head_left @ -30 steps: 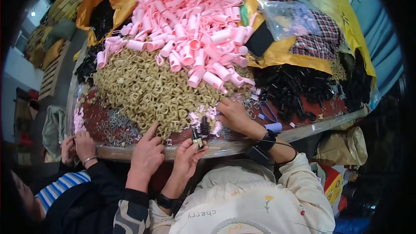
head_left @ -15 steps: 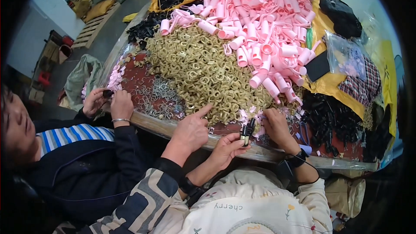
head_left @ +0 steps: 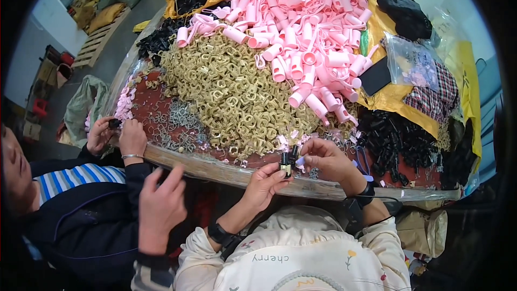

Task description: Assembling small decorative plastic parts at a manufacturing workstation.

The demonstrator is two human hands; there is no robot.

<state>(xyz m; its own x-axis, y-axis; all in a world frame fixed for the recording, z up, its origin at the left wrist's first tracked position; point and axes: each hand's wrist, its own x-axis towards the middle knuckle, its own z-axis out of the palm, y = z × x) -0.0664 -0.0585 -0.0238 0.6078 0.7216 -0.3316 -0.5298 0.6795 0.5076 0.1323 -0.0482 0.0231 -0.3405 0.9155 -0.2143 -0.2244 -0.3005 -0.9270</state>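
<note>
My left hand pinches a small black plastic part with a pale gold section at its lower end, held over the table's front edge. A second dark piece stands right behind it; whether my fingers hold that too is unclear. Just to the right, my right hand has thumb and fingertips closed on a small lilac piece, close to the black part. Beyond both hands spreads a heap of gold-coloured metal rings. Pink scraps are scattered at its near edge.
Pink plastic tubes with straps are piled at the back. Black parts and blue-handled scissors lie right, below a dark phone. Loose metal hooks lie left. A co-worker's hand works there; another person's blurred hand is nearer.
The other person's pointing hand has drawn back from the ring heap to the lower left. My right hand has lifted from the scraps toward my left, now with a lilac piece. The view has shifted slightly.
</note>
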